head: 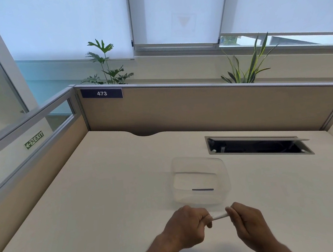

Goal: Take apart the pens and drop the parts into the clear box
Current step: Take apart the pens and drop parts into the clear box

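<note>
Two hands meet low over the table (86, 195), a white pen (219, 216) spanning the short gap between them. Left to right: the left hand (187, 226) is curled into a fist around one end, the pen's long axis runs roughly level from side to side, and the right hand (246, 223) pinches the other end with closed fingers. Just beyond both hands, about equally near each, sits the clear box (201, 180), with one thin dark part (202, 189) lying inside. Pulling apart along that axis looks like the step in hand; the freed pieces then go forward into the box.
</note>
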